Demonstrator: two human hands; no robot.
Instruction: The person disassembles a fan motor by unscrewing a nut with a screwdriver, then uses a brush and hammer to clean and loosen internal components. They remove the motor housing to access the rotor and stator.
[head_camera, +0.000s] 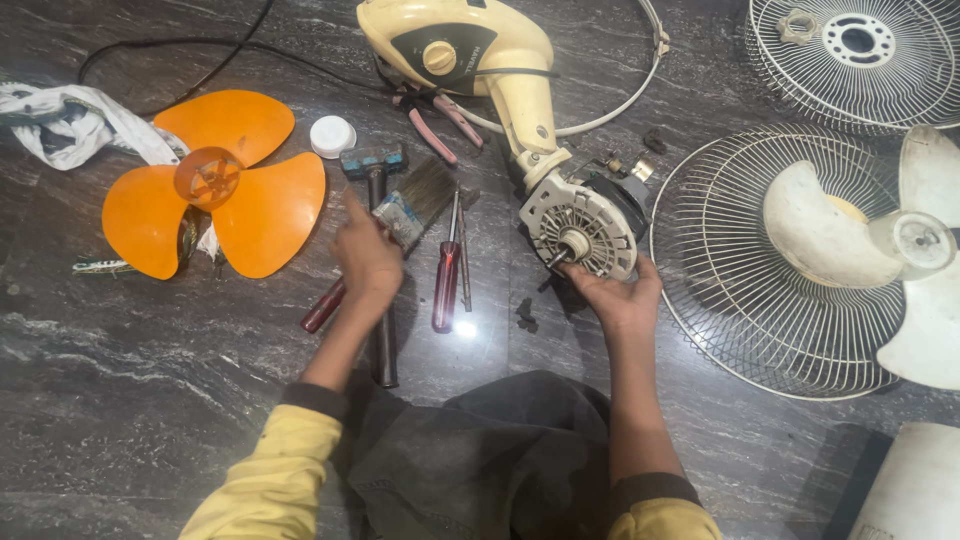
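left hand (366, 258) closed on paintbrush (415, 203), hammer (375, 170) at 12 o'clock | right hand (620, 295) clamped under fan motor (583, 228), wire guard (770, 260) at 3 o'clock

White fan blade (880, 250) and wire guard (860, 50) cut by right edge

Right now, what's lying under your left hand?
Under the left hand lie a paintbrush, a hammer and a red-handled screwdriver. The hand covers the brush handle and where the tools cross, so what it grips is unclear.
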